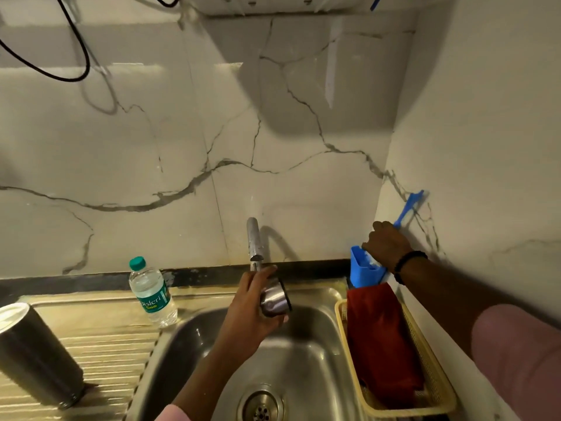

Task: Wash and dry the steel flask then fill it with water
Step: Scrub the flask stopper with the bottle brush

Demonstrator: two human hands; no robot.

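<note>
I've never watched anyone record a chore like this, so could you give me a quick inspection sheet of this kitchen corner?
Surface: steel sink with a ribbed draining board on its left.
Job's things: steel flask stands on the draining board; its steel cap is held over the sink under the tap; no water seen running.
Clutter: water bottle, red cloth in a yellow basket, blue holder.
Hands: left hand grips the cap; right hand grips a blue brush at the holder.
Cables: black cable hangs on the wall, top left.
Surroundings: marble-look wall tiles.
</note>
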